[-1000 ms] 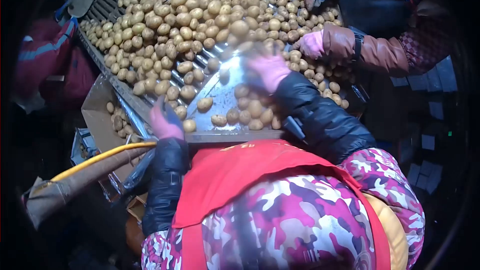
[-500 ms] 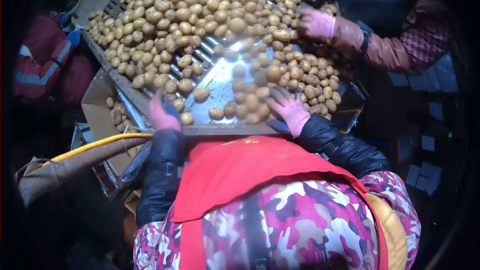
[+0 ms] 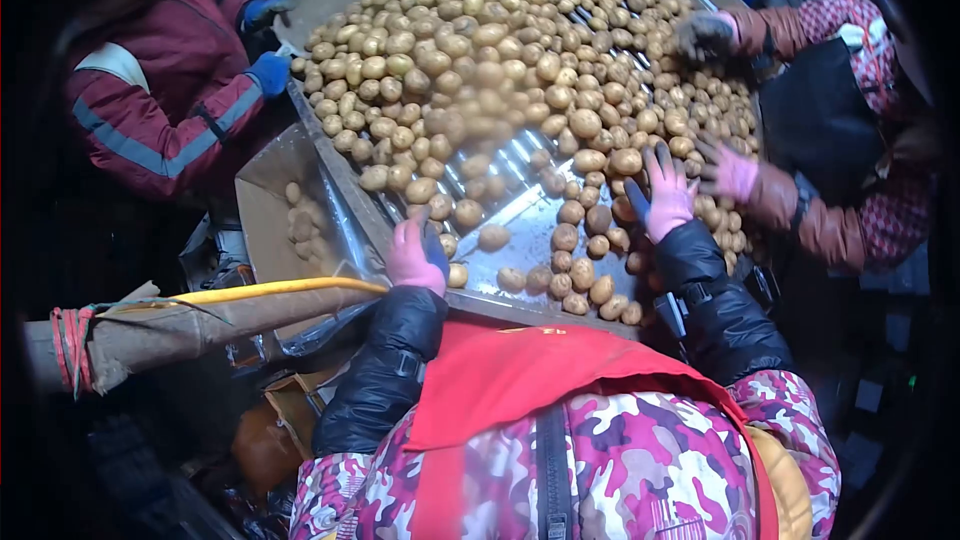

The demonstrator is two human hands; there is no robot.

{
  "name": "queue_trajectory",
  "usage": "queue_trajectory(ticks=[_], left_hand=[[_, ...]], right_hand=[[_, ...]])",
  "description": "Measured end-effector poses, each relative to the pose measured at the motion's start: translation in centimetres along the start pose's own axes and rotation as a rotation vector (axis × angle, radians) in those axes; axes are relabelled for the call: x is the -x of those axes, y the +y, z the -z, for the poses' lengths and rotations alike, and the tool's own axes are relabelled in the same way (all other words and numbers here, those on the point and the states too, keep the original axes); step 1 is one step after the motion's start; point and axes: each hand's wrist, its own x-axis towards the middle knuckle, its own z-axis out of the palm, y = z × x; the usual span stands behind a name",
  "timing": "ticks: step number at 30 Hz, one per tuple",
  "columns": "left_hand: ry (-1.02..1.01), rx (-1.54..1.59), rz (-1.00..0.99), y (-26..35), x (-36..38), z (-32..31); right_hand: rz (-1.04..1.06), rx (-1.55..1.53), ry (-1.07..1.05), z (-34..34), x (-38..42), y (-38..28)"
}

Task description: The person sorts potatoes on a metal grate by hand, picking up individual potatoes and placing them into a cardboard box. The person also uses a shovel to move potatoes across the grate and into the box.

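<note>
A big heap of potatoes [image 3: 430, 70] lies on a slatted metal sorting table. Its smooth metal plate [image 3: 515, 225] shows nearest me, with loose potatoes [image 3: 580, 280] along the front. My left hand [image 3: 418, 255], in a pink glove with dark fingers, rests at the front left edge beside a few potatoes, holding nothing. On the right, my right hand [image 3: 665, 192] in a matching glove is spread against the potatoes at the right of the plate, grasping none. Its fingers point away from me.
A cardboard box [image 3: 262, 205] lined with plastic holds potatoes at left. A bamboo-like pole [image 3: 210, 332] with a yellow hose juts in below it. One co-worker's blue gloves [image 3: 268, 72] are by a grey board [image 3: 330, 2]; another's pink glove [image 3: 732, 172] is close to my right hand.
The view has shifted, bringing the left co-worker further in. My right hand has moved away from the potatoes at the front edge to those further back at right. My left hand stays at the edge.
</note>
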Motion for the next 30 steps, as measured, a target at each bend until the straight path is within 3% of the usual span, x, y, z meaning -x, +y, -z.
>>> queue_trajectory(ticks=[2, 4, 8, 11, 14, 18, 22, 23, 25, 27, 30], left_hand=[[-0.001, 0.02, 0.001, 0.1, -0.1, 0.0], [-0.005, 0.03, 0.01, 0.1, -0.3, 0.1], [-0.057, 0.02, 0.041, 0.0, -0.3, 0.2], [-0.168, -0.01, 0.111, 0.4, -0.5, 0.9], [-0.202, -0.029, 0.127, 0.9, -0.7, 1.3], [-0.239, -0.076, 0.113, 1.3, -1.0, 1.3], [-0.26, -0.108, 0.123, 1.8, -1.1, 1.4], [-0.226, -0.115, 0.096, 1.6, -0.9, 1.2], [-0.229, -0.112, 0.094, 1.7, -1.0, 1.5], [-0.248, -0.115, 0.107, 1.9, -1.0, 1.6], [-0.265, -0.11, 0.114, 2.3, -1.4, 1.7]], right_hand=[[0.068, -0.042, 0.12, 0.6, -3.7, -3.5], [0.319, 0.02, 0.223, 1.8, -7.3, -8.3], [0.728, -0.228, 0.12, 4.7, -12.6, -20.1], [0.984, -0.135, 0.125, 3.4, -16.4, -28.1], [0.882, 0.0, -0.001, 2.3, -19.3, -34.2], [0.802, -0.017, -0.322, 4.3, -21.7, -36.4], [0.759, -0.172, -0.286, 4.7, -22.3, -36.7], [0.733, -0.091, -0.38, 4.7, -22.7, -37.1], [0.633, -0.183, -0.31, 2.6, -22.5, -37.1], [0.654, -0.163, -0.356, 1.8, -22.3, -36.4], [0.858, 0.038, -0.585, 3.1, -22.1, -33.7]])
